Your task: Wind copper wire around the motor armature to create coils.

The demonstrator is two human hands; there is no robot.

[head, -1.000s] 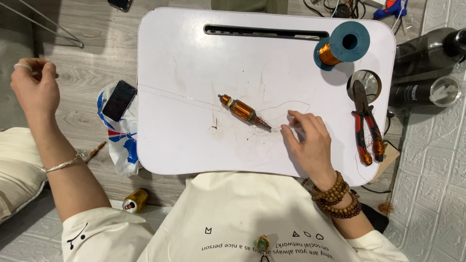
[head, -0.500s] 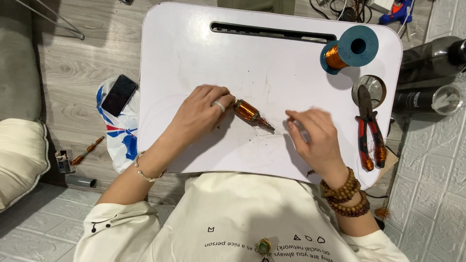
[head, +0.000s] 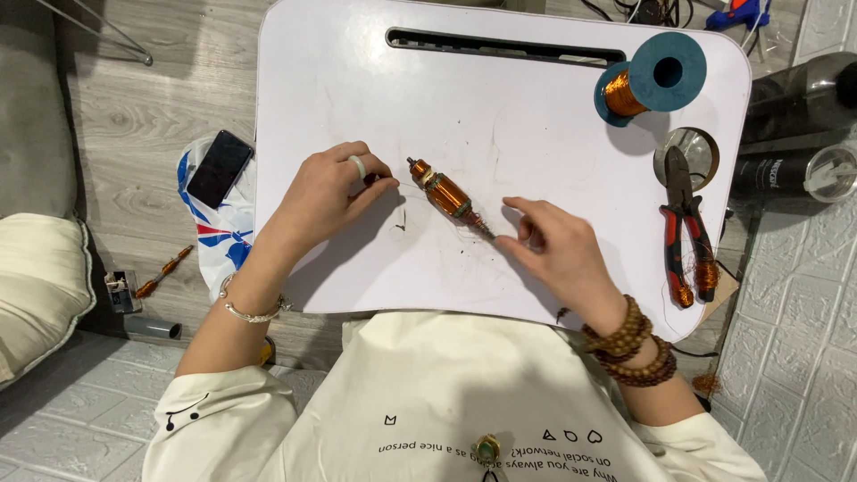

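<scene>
A small motor armature (head: 444, 193) wound with copper wire lies tilted in the middle of a white lap table (head: 357, 80). My left hand (head: 328, 192) rests just left of its upper end, thumb and forefinger pinched together on what looks like a thin wire. My right hand (head: 553, 250) sits at the lower right, fingers at the tip of the armature's steel shaft. A fine wire runs from the armature across the table.
A teal spool of copper wire (head: 650, 82) stands at the table's far right, with red-handled pliers (head: 683, 228) below it. A phone (head: 219, 167) lies on a plastic bag on the floor at left. A cushion (head: 40, 286) is further left, dark cylinders (head: 803, 134) at right.
My left hand came in from far left over the floor to the armature, touched it, then shifted slightly left, pinching near its upper end. The view moved closer.
</scene>
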